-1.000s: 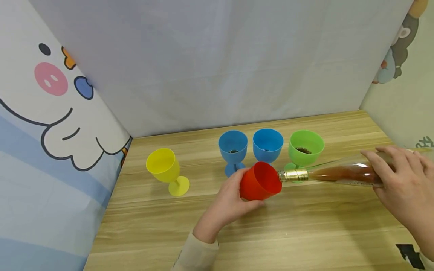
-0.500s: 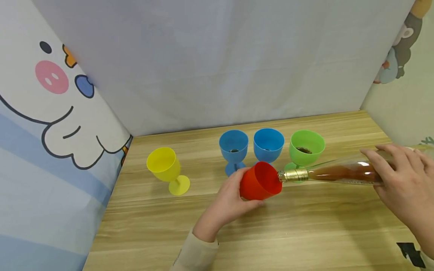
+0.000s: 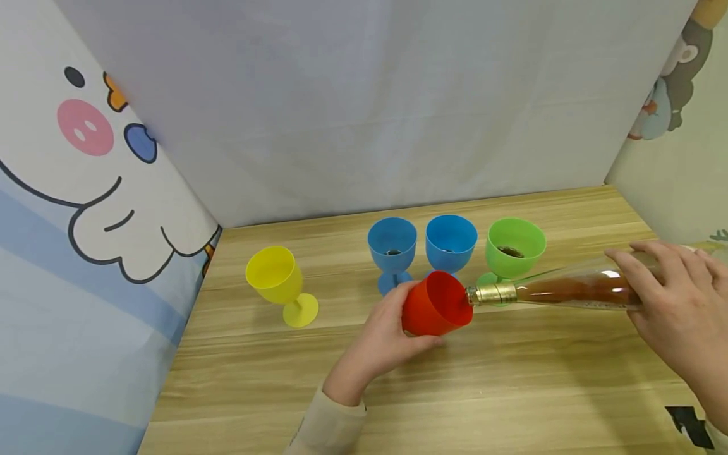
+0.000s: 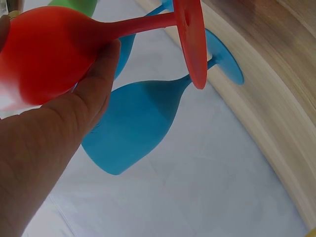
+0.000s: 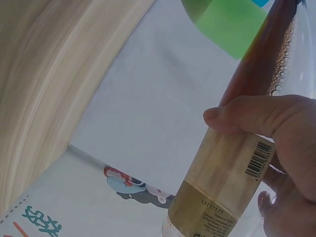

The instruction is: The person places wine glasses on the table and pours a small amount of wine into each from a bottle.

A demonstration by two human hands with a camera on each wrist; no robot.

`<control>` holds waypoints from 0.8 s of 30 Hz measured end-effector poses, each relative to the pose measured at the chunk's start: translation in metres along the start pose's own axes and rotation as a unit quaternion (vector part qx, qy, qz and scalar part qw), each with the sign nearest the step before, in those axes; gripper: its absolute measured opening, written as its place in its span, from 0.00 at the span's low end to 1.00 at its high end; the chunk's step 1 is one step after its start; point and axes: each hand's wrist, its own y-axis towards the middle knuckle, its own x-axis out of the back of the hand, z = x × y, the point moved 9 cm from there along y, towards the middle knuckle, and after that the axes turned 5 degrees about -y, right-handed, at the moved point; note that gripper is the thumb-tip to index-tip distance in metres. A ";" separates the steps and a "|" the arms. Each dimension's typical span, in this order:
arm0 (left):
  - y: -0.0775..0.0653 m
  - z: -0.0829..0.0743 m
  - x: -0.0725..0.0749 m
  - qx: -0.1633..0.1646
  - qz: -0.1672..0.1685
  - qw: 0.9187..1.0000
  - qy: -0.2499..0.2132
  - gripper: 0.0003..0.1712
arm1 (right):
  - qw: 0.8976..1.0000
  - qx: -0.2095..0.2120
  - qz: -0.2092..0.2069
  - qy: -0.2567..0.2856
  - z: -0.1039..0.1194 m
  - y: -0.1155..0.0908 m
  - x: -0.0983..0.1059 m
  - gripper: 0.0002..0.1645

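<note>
My left hand holds a red plastic goblet by its bowl, tilted with its mouth to the right. The goblet's stem and foot show in the left wrist view. From the right, my right hand grips a clear glass bottle of amber-brown liquid, tipped almost level. Its gold-banded neck meets the goblet's rim, with the mouth just inside. Bubbles and a barcode label appear in the right wrist view. Whether liquid is flowing I cannot tell.
Behind the red goblet stand two blue goblets and a green goblet, each with some dark liquid in it. A yellow goblet stands off to the left. Cloth walls border the wooden table.
</note>
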 end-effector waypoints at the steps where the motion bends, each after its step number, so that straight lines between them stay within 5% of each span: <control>1: 0.000 0.000 0.000 0.000 0.000 1.000 0.000 0.48 | 1.000 0.000 0.001 0.000 0.000 0.000 0.000 0.45; 9: 0.001 0.000 -0.001 -0.001 -0.002 1.000 0.005 0.47 | 0.999 -0.001 -0.031 0.008 -0.002 -0.001 0.001 0.41; 18: 0.001 0.000 0.000 0.001 -0.001 1.000 0.003 0.48 | 1.000 0.007 0.008 -0.003 0.000 0.002 0.000 0.44; 24: 0.001 0.000 0.000 0.002 -0.001 1.000 -0.001 0.48 | 1.000 -0.002 -0.004 -0.004 0.000 0.000 0.001 0.47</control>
